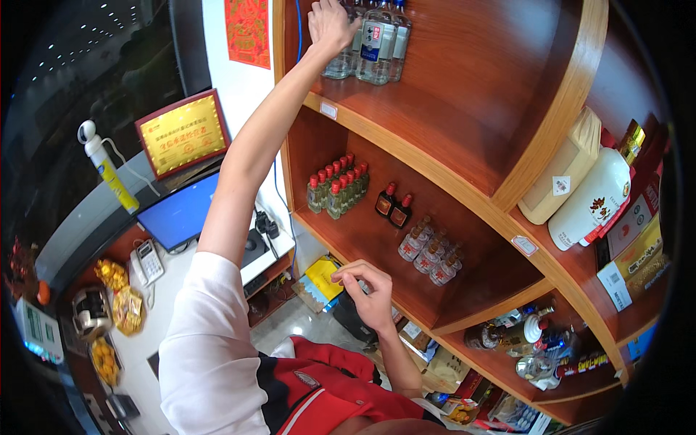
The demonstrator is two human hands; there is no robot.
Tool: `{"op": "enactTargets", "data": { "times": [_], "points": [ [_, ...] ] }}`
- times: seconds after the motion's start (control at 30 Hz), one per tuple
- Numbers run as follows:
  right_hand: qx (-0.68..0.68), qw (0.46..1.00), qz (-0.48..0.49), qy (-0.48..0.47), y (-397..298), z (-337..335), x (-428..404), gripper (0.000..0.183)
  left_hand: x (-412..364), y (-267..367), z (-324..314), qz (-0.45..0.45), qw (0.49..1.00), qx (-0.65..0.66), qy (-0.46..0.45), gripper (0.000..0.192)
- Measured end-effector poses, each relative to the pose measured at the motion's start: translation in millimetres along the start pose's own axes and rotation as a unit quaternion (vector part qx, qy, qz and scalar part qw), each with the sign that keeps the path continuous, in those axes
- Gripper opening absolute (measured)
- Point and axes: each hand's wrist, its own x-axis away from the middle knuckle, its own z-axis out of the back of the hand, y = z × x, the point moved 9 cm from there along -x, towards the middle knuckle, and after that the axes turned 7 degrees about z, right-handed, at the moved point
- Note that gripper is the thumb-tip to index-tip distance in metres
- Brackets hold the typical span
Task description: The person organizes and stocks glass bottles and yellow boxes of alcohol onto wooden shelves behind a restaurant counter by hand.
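Note:
My left hand (333,24) reaches up to the upper wooden shelf, its fingers around the upper part of a clear glass bottle (338,66) standing at the left end of a group. The top frame edge cuts off some bottle tops. Beside it stands a clear bottle with a blue and white label (373,49). Lower down, my right hand (370,291) hovers in front of the shelf unit, fingers loosely curled, thumb apart, with nothing visible in it. Small red-capped green bottles (337,187), two dark red-capped bottles (394,205) and several small clear bottles (429,253) stand on the shelf below.
To the left, a white desk (179,288) carries a monitor (182,209), a telephone (147,262) and gold ornaments (128,310). A framed gold plaque (184,133) stands behind. A large white bottle (590,198) and boxes occupy the right shelf. Cartons (448,370) lie below.

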Motion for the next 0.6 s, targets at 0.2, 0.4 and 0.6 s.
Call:
{"op": "enactTargets", "data": {
  "times": [0.2,0.4,0.6],
  "points": [
    [-0.045,0.999,0.005,0.026,18,-25,-44,0.016,1,2,11,-0.01,0.999,0.036,-0.032,0.072],
    [-0.136,0.99,-0.005,0.045,22,-45,-76,0.017,14,12,66,0.019,0.976,0.214,-0.025,0.068],
    [-0.242,0.969,-0.001,0.049,2,-50,-107,0.041,13,1,136,0.09,0.914,0.395,0.024,0.074]
  ]
}}
